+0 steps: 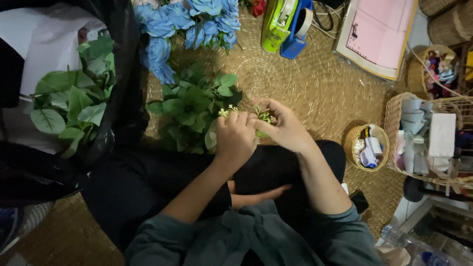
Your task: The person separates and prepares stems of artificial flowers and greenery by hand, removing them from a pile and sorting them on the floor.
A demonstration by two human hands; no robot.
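Note:
My left hand point(235, 135) and my right hand point(282, 125) meet over my lap, both closed around a small sprig of pale green buds point(263, 117). Its tips poke out above my left fingers and between the two hands. Just left of my hands lies a bunch of artificial green leaves point(189, 106) on the woven mat point(295, 83). Blue artificial flowers point(185, 22) lie farther up the mat.
A black bag point(123, 93) at left holds more green leaves point(71, 101). A green and blue tape dispenser point(286, 22) and a pink framed board point(377, 34) lie at the top. Wicker baskets point(367, 147) point(394, 118) of supplies stand at right.

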